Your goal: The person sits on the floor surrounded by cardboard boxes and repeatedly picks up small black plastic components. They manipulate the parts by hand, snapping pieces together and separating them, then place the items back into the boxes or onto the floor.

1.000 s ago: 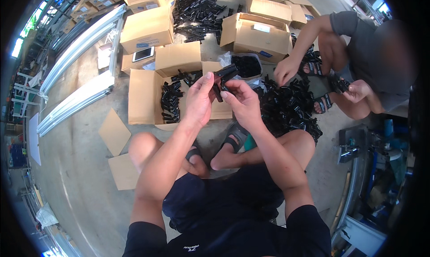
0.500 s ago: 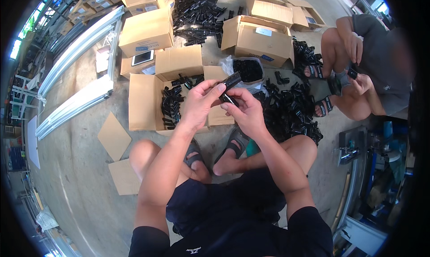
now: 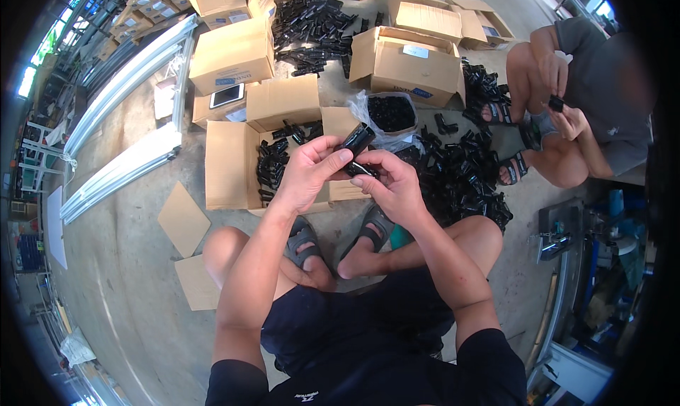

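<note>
A glossy black pipe fitting, with one tubular arm angled up and another below, is held in front of my chest. My left hand has its thumb and fingers closed round the upper part. The fingers of my right hand pinch the lower part from the right side. Just beyond and below my hands stands an open cardboard box with similar black fittings in it. My hands hide part of its right side.
Black fittings lie heaped on the floor at right, beside a plastic-lined container of small black pieces. A co-worker sits at right, holding a small black part. Cartons, a tablet and metal profiles lie farther off.
The fitting has turned in my hands, so its upper tube points more steeply up and shows its open end. My left hand has shifted slightly left. The co-worker's hands have come together.
</note>
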Tool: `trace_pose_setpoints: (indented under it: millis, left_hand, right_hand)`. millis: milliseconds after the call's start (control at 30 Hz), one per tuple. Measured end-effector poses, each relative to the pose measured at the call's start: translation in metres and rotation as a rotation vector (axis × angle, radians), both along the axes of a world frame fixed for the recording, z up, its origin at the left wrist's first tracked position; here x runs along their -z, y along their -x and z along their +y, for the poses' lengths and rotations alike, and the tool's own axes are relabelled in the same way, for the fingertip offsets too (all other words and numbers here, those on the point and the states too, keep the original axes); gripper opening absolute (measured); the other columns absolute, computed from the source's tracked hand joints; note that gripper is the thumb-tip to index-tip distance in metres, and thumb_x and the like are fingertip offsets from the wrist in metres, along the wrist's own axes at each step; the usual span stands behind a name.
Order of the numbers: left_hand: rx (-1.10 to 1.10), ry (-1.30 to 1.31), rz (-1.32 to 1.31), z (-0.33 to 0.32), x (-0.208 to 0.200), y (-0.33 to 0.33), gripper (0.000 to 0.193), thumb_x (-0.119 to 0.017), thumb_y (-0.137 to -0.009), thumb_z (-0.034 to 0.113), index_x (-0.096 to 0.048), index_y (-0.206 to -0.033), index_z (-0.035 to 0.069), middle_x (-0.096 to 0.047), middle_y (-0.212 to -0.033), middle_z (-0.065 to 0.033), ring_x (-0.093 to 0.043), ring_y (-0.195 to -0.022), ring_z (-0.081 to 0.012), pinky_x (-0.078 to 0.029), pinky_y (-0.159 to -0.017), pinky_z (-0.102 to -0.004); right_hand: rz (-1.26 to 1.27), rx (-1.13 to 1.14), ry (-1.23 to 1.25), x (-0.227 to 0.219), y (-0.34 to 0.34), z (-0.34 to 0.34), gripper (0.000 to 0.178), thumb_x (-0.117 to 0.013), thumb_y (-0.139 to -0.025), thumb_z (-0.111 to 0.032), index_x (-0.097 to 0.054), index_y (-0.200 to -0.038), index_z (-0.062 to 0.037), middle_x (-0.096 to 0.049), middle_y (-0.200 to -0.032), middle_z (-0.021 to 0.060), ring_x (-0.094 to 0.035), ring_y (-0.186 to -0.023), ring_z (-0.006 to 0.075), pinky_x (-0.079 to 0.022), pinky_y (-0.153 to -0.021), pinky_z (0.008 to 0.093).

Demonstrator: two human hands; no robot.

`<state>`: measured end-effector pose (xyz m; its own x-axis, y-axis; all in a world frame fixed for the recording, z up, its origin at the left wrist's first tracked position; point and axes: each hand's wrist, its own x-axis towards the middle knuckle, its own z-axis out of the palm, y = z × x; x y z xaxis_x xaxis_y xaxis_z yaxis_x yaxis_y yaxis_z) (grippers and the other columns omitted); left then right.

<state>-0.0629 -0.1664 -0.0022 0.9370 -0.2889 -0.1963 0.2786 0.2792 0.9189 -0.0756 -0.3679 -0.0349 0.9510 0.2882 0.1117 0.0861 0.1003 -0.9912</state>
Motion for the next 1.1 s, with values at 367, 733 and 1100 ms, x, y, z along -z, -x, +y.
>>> trace_pose_setpoints:
  millis: [367, 733, 1100]
  left_hand:
    - [-0.107, -0.107, -0.068, -0.005, -0.004, 0.007, 0.028, -0.072, -0.096, 0.007, -0.067, -0.121, -0.005, -0.074, -0.104, -0.0087, -0.069, -0.091, -0.0100, -0.059, -0.080, -0.0249]
    - [-0.246, -0.341, -0.187, -0.001, -0.015, -0.001, 0.030, -0.075, -0.092, 0.001, -0.066, -0.119, -0.006, -0.071, -0.107, -0.0069, -0.066, -0.093, -0.0085, -0.053, -0.081, -0.0223]
    - [-0.284, -0.742, -0.391, 0.018, -0.006, -0.007, 0.037, -0.082, -0.081, 0.004, -0.067, -0.113, -0.004, -0.072, -0.092, -0.0111, -0.067, -0.077, -0.0170, -0.054, -0.071, -0.0304]
  right_hand:
    - [-0.134, -0.078, 0.129, -0.008, -0.006, -0.011, 0.031, -0.079, -0.089, -0.009, -0.069, -0.118, -0.0028, -0.072, -0.109, 0.0068, -0.067, -0.090, 0.0126, -0.056, -0.076, 0.0283]
    - [0.208, 0.505, 0.612, 0.118, -0.162, -0.101, 0.022, -0.073, -0.092, -0.024, -0.074, -0.097, -0.0027, -0.074, -0.088, 0.0104, -0.068, -0.076, 0.0211, -0.055, -0.070, 0.0382]
    - [0.034, 0.177, 1.572, 0.223, -0.234, -0.069, 0.027, -0.059, -0.095, -0.023, -0.071, -0.113, -0.0065, -0.066, -0.121, 0.0168, -0.061, -0.118, 0.0328, -0.054, -0.094, 0.0459]
